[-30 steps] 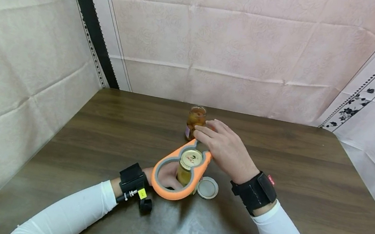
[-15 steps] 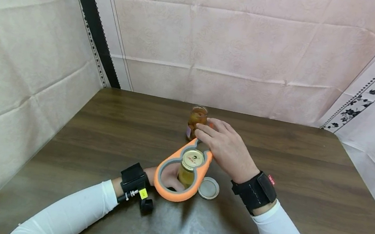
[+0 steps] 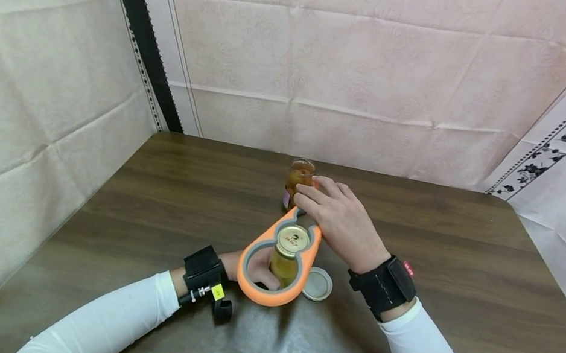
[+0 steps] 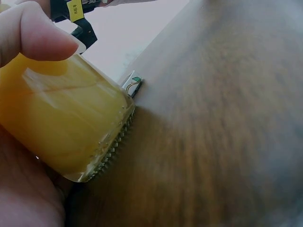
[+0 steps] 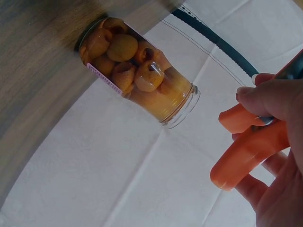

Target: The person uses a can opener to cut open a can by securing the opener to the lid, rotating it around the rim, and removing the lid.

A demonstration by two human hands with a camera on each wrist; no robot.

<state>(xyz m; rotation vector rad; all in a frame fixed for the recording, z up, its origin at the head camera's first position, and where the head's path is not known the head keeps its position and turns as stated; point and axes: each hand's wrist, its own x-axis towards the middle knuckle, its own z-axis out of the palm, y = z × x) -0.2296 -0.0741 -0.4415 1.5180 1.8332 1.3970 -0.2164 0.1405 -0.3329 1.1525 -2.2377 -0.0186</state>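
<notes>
My left hand point(image 3: 260, 271) grips a glass jar point(image 4: 61, 118) with yellow contents, its thumb across the glass. The jar's gold lid point(image 3: 292, 240) sits within the rear opening of an orange and grey jar opener point(image 3: 267, 298). The tool's larger front loop overlaps my left hand in the head view. My right hand point(image 3: 339, 221) holds the opener's orange handles point(image 5: 251, 153), thumb on one side and fingers on the other. In the right wrist view the handle ends stand slightly apart.
A lidless jar of brown round fruit point(image 5: 130, 61) stands behind my right hand's fingers. A loose silver-grey lid point(image 3: 318, 284) lies on the wooden table point(image 3: 465, 277), right of the held jar. Cloth walls point(image 3: 361, 90) rise at the back and sides.
The jar opener's large loop has shifted slightly right in the head view. Both hands keep their holds, and the whole view has drifted a little.
</notes>
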